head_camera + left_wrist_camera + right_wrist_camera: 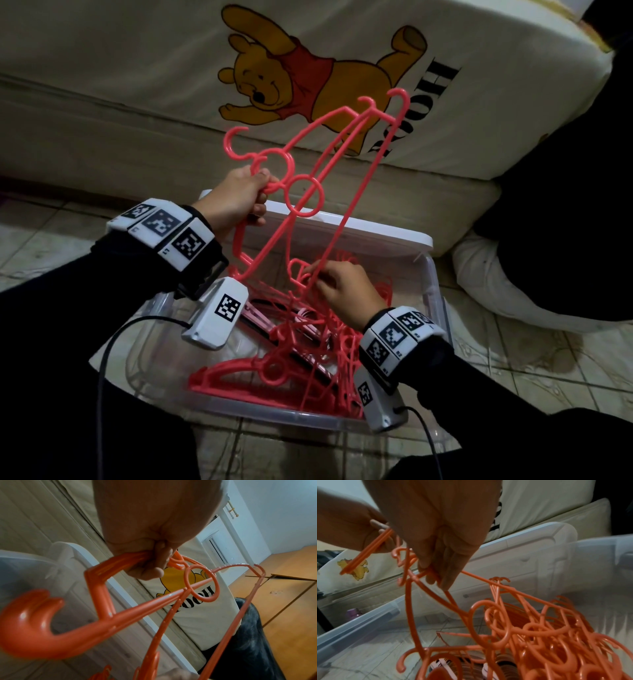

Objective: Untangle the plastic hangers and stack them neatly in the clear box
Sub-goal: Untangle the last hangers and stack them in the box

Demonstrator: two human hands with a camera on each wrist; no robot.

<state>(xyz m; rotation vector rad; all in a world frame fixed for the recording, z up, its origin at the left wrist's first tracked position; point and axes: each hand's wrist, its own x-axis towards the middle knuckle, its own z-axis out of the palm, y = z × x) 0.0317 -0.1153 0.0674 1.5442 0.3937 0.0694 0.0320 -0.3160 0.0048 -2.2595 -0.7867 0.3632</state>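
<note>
My left hand [239,200] [150,555] grips a bunch of coral-pink plastic hangers [329,164] [120,609] near their necks and holds them up, tilted, above the clear box [433,301]. Their hooks point up and to the right. My right hand [339,291] [436,563] is lower, over the box, with its fingers curled round a thin arm of another hanger [426,596] that runs into the tangle. A heap of tangled pink hangers [291,359] [530,635] lies inside the box, with a neater stack at its near side.
The box's white lid [359,226] stands behind the box against a cream mattress with a bear print [308,75]. Tiled floor [531,370] surrounds the box. A dark cloth and white bundle [513,291] lie at the right. Cables trail from both wrist cameras.
</note>
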